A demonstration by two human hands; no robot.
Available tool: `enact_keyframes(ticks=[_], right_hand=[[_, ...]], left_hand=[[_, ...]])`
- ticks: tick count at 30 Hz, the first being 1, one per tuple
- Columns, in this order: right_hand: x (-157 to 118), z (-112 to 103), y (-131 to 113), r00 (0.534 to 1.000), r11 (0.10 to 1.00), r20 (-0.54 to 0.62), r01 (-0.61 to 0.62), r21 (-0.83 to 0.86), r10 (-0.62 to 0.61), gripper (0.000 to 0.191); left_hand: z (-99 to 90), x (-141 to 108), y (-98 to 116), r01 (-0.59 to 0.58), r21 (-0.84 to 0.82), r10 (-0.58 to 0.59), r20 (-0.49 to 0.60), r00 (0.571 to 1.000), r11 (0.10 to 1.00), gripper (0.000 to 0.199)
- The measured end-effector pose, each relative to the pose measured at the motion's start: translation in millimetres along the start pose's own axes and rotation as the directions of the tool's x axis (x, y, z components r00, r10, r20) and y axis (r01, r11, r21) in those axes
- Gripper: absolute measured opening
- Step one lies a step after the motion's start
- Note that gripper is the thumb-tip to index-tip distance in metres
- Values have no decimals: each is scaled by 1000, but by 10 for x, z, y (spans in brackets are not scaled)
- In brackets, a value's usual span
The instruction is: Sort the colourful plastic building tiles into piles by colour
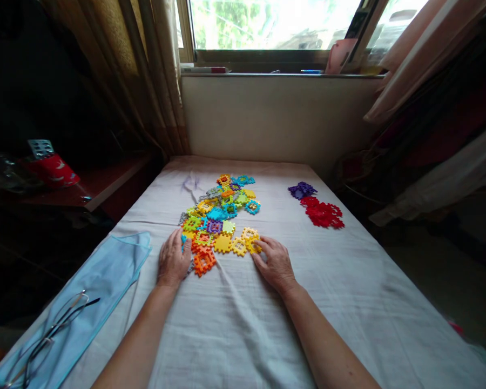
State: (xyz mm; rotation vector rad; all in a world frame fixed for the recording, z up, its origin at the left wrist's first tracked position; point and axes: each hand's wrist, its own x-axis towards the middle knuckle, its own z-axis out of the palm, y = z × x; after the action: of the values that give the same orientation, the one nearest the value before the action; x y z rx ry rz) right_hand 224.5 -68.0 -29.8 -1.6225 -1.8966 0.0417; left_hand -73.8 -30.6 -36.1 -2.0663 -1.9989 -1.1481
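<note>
Colourful notched plastic building tiles lie in a loose pile on the white cloth. At the pile's near left edge rests my left hand, fingers extended and thumb apart, against the tiles. An orange tile lies just right of it. My right hand has its thumb and fingers around the edge of a yellow tile at the pile's right side. Two more yellow tiles, a window-frame one and a solid one, lie to its left.
Purple tiles and red tiles form separate heaps at the right. Eyeglasses lie on a light blue cloth at the left. The white sheet has creases. A window and curtains stand beyond.
</note>
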Motion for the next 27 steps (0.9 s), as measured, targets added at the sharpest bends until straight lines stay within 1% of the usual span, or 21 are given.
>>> enact_keyframes(ticks=[3, 5, 6, 8, 10, 11, 13, 15, 17, 19, 21, 23, 25, 27], right_hand=[[12, 3, -3, 1000, 1000, 4, 8, -7, -8, 28], [18, 10, 12, 1000, 1000, 1, 13, -8, -13, 28], [20, 15, 25, 1000, 1000, -2, 15, -5, -15, 28], [23, 23, 60, 1000, 1000, -12, 17, 9, -16, 29], [29, 22, 99, 1000, 999, -23, 10, 37, -9, 29], [35, 18, 117, 1000, 999, -28, 2, 54, 0, 30], [58, 3, 152, 999, 996, -38, -29, 83, 33, 31], [103, -20, 191, 995, 992, -54, -80, 95, 85, 34], [178, -48, 248, 984, 985, -77, -152, 87, 159, 38], [279, -78, 332, 965, 969, -92, -239, 67, 245, 41], [388, -105, 444, 941, 944, -85, -326, 45, 329, 42], [480, -120, 568, 919, 922, -67, -387, 20, 388, 42], [532, -118, 684, 906, 909, -81, -417, -3, 415, 42], [542, -99, 775, 898, 905, -135, -424, -18, 418, 41]], left_hand=[[130, -1, 211, 46, -172, -46, 3, 999, 984, 53], [172, 0, 331, 98, -337, -108, -13, 994, 936, 50], [175, 5, 371, 137, -429, -158, -14, 987, 893, 49], [145, 33, 392, 237, -600, -282, 19, 959, 764, 48], [86, 96, 326, 315, -709, -393, 58, 918, 631, 48], [54, 143, 262, 327, -738, -431, 54, 901, 591, 47], [3, 258, 101, 311, -755, -473, 1, 881, 577, 44], [-13, 385, -59, 312, -740, -487, -24, 873, 596, 37], [7, 506, -166, 328, -747, -506, -13, 862, 578, 29], [47, 614, -201, 349, -784, -536, 24, 844, 514, 22], [75, 710, -186, 369, -829, -583, 65, 810, 420, 17], [65, 789, -169, 384, -874, -634, 119, 764, 299, 13], [7, 843, -191, 390, -912, -648, 220, 729, 129, 12], [-82, 868, -251, 382, -921, -612, 344, 712, -72, 11]])
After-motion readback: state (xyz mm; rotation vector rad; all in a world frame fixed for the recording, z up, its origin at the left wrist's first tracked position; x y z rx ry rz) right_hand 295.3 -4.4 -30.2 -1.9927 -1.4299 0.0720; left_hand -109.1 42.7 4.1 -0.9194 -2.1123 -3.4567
